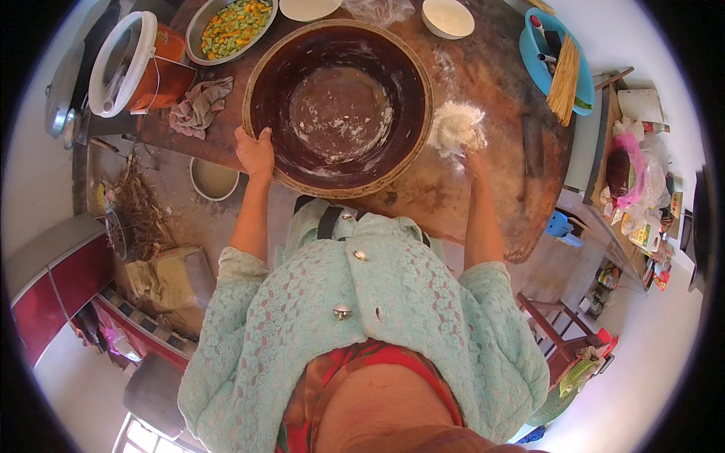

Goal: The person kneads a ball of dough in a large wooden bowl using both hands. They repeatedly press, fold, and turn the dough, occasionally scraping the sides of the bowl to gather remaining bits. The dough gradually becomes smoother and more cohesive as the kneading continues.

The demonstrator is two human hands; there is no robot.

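Before me on the wooden board stands a large dark-brown glazed basin [340, 113] with a tan rim. Inside, its floor and wall carry smears of flour and small dough scraps. My left hand [255, 152] grips the rim at the near left, thumb on top. To the right of the basin lies a pile of white flour [453, 116] with a pale lump, seemingly dough [465, 135], on it. My right hand [476, 163] touches the near edge of that lump; its fingertips are partly hidden, so their hold is unclear.
A metal bowl of chopped green and orange vegetables [237, 28], a crumpled cloth [201, 107] and an orange bucket [164, 76] stand left. A white bowl [448, 18] is behind the flour. Far right, a blue basin [529, 62] holds a straw brush [564, 79].
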